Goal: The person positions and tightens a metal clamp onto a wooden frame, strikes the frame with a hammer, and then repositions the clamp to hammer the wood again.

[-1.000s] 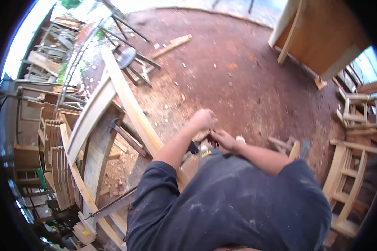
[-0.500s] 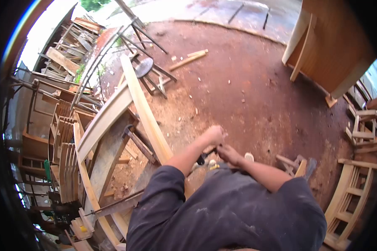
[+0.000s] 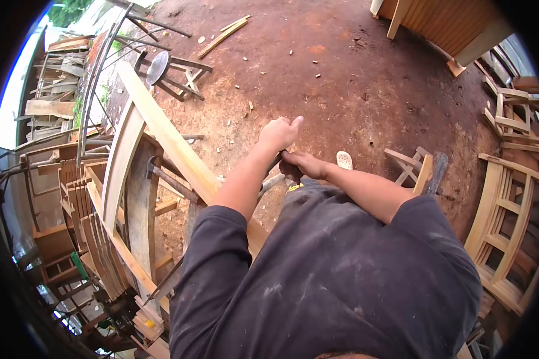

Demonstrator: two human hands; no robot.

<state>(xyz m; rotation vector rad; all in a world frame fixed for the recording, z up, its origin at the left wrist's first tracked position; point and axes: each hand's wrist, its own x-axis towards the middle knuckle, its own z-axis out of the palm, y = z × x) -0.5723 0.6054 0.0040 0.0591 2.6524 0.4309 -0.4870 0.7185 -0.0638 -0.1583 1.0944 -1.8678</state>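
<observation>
My left hand (image 3: 279, 133) is held out in front of my body, fingers curled under and thumb sticking out; whatever lies inside it is hidden. Just below and to its right, my right hand (image 3: 304, 164) is closed around a dark, slim object (image 3: 273, 163) that runs behind my left forearm. Its kind cannot be made out. Beside my left arm, a long pale plank (image 3: 172, 134) slants across the bench. A hammer (image 3: 172, 181) with a wooden handle lies to the left of that plank.
A curved pale board (image 3: 121, 158) rests left of the plank. Farther off stands a round-topped stool (image 3: 158, 67). On the right are a wooden frame (image 3: 502, 227) and a small wooden stand (image 3: 414, 164). A pale clog (image 3: 344, 160) shows on the reddish floor (image 3: 317, 90).
My view has tilted down and shifted, so the bench and stool sit farther left. My left hand has moved up and slightly apart from my right hand, its thumb now out.
</observation>
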